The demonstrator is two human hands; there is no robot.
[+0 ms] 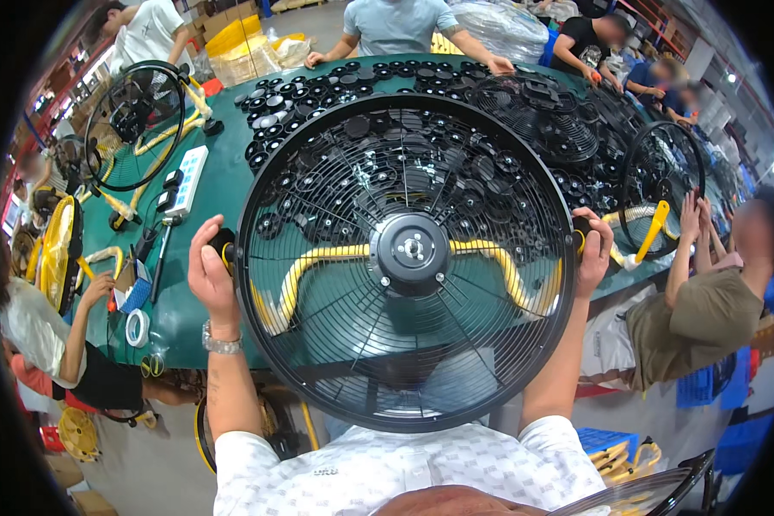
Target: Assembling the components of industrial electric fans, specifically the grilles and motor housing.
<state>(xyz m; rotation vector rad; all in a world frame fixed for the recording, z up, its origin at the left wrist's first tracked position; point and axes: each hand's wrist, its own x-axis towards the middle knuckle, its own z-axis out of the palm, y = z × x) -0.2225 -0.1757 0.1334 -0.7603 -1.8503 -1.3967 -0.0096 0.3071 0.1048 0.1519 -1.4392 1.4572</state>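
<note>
A large round black fan [408, 327] with a wire grille stands upright in front of me at the table's near edge. A dark round motor housing [410, 251] sits at its middle. Through the grille shows a bent yellow tube stand [318, 256]. My left hand [211, 271] is closed round a black knob [224, 247] on the fan's left side. On the opposite side, my right hand [595, 258] grips the matching knob [579, 242], its fingers curled over it. The knobs are partly hidden by my fingers.
Many small black round parts [271, 120] cover the far side of the green table [232, 331]. A white power strip [187, 179], a long dark tool [161, 258] and a tape roll [137, 328] lie left. Other fans [135, 125] stand at both sides; several people work around the table.
</note>
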